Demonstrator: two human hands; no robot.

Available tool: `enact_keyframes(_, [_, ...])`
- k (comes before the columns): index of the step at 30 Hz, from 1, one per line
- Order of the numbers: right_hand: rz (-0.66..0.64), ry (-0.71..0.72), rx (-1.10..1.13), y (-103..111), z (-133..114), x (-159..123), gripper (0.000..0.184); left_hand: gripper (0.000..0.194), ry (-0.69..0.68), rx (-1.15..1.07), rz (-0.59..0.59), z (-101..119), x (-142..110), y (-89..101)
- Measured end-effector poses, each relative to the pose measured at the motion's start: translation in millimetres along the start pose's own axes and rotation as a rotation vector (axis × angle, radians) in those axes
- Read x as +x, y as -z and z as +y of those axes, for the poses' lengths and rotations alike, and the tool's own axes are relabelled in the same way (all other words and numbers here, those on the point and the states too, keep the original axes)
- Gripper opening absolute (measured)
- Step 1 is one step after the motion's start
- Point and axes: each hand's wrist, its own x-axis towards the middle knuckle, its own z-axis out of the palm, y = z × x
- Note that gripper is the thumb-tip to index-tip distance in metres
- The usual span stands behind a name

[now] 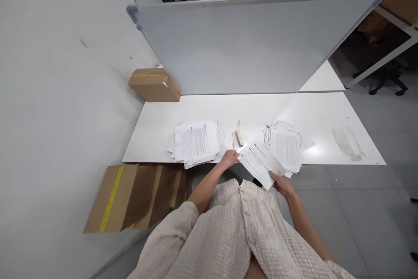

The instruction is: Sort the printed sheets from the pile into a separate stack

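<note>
A printed sheet of paper [261, 161], perhaps more than one, is held slanted over the table's front edge. My left hand [230, 158] pinches its upper left corner. Gripping its lower right edge is my right hand [281, 184], thumb on top. Just beyond the sheet lies a small cream-coloured stapler-like object [239, 138]. To the left rests a loose pile of printed papers [196, 142], its sheets unevenly stacked. Another untidy paper pile [285, 148] sits to the right, partly covered by the held sheet.
A whiteboard [228, 48] stands across the back of the white table [326, 118]. One cardboard box [153, 87] is at the table's left rear. More cardboard boxes [111, 200] stand low at the left, beside the wall. Office furniture appears at the right.
</note>
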Motion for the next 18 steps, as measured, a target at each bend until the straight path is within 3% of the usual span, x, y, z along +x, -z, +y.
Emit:
enact_keyframes(4, [0.086,-0.018,0.07,3,12,6,0.045,0.033,0.02,0.025,-0.049,-1,10,-0.8])
enact_keyframes(8, [0.15,-0.029,0.126,-1,16,13,0.037,0.036,0.04,0.12,0.03,-5,19,1.2])
enact_keyframes(13, [0.178,-0.009,0.154,-19,12,20,0.033,0.041,-0.063,0.272,0.111,-5,25,0.9])
enact_keyframes(18, [0.182,-0.005,0.115,-30,6,24,0.028,0.047,-0.109,0.339,0.076,0,27,0.1])
